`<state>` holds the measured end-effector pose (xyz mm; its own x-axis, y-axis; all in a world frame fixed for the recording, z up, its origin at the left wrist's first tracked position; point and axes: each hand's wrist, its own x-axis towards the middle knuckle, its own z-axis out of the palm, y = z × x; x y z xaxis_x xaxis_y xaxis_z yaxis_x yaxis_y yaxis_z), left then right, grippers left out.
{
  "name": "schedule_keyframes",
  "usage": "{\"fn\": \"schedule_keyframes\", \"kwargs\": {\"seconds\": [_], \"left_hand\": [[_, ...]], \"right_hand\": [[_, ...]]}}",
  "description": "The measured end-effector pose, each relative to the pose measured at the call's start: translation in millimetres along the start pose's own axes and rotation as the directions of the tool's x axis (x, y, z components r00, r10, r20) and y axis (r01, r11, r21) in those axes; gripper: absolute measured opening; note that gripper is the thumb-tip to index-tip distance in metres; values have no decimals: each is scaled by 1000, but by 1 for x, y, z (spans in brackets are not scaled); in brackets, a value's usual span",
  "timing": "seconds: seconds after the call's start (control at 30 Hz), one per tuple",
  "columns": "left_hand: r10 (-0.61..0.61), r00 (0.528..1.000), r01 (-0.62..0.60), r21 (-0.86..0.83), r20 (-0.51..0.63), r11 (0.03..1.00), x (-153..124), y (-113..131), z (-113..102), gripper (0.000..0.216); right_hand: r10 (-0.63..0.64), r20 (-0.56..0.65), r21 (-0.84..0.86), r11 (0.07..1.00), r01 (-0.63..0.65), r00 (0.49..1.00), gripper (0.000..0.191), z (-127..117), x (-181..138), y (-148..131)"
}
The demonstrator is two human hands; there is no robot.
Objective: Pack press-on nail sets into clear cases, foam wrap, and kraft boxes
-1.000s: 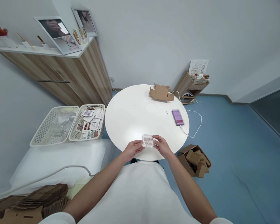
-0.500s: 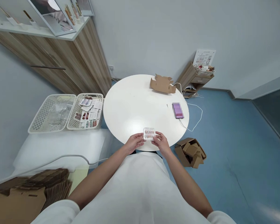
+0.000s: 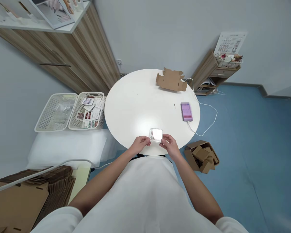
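Note:
Both my hands hold a small clear plastic case (image 3: 156, 135) over the near edge of the round white table (image 3: 145, 106). My left hand (image 3: 141, 144) pinches its left side and my right hand (image 3: 169, 145) pinches its right side, fingers closed on it. The case's top glares white, with a little pink showing at its left end. What lies inside is mostly hidden by the glare.
A flat folded cardboard box (image 3: 171, 80) lies at the table's far side, a purple phone (image 3: 186, 111) with a white cable at its right. Two white baskets (image 3: 70, 111) with cards stand at left. An open carton of small boxes (image 3: 202, 155) sits on the blue floor. Flattened cardboard (image 3: 26, 197) is stacked at lower left.
The case has tilted so its top now reflects light and the pink items inside no longer show. The camera has shifted, so the table sits higher in the picture.

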<state>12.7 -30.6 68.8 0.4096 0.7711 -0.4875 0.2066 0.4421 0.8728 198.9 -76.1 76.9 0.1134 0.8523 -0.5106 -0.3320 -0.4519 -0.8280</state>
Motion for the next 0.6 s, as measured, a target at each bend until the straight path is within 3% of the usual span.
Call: {"fn": "schedule_keyframes", "kwargs": {"seconds": [0.23, 0.6], "left_hand": [[22, 999, -20, 69, -29, 997, 13, 7, 21, 30], [-9, 983, 34, 138, -182, 990, 26, 3, 39, 31]], "right_hand": [[-50, 25, -178, 983, 54, 998, 36, -29, 18, -11], [28, 130, -202, 979, -2, 991, 38, -45, 46, -6]]}}
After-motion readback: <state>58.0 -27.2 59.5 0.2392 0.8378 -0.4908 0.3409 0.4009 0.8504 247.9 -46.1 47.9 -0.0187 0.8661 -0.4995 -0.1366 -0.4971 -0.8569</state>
